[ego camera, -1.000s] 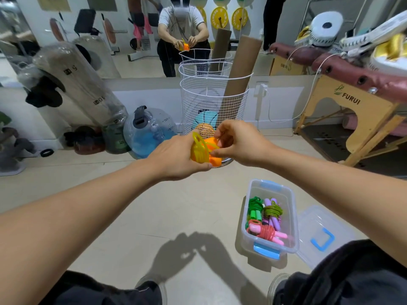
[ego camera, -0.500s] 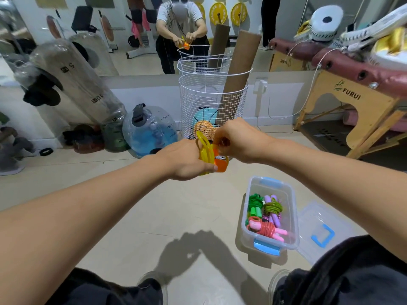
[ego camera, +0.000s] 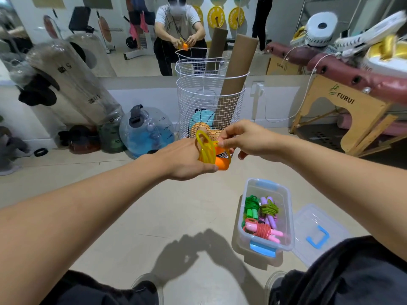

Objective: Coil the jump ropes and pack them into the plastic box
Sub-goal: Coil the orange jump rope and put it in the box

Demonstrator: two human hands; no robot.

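Nearest to us, below our knees, the plastic box [ego camera: 286, 219] sits open on the floor with three coiled ropes already inside: a green one, a purple-handled one and a pink-handled one with a red cord. Its lid [ego camera: 317, 234] lies just beside it on the right. Further out, at arm's length above the floor, our left hand [ego camera: 187, 159] is curled round the yellow jump rope [ego camera: 206, 148], gripping the bundle of loops together with the orange handles [ego camera: 221, 162]. Our right hand [ego camera: 248, 139] pinches a strand of the same rope at the top of the bundle, apparently winding or tucking the loose end. We judge the coil is not yet secured, so the risk is plain: the springy plastic cord could unwind if the pinch slips or the left grip eases before the end is locked in. Beyond our hands stand a white wire basket [ego camera: 211, 100] and a mirror wall.
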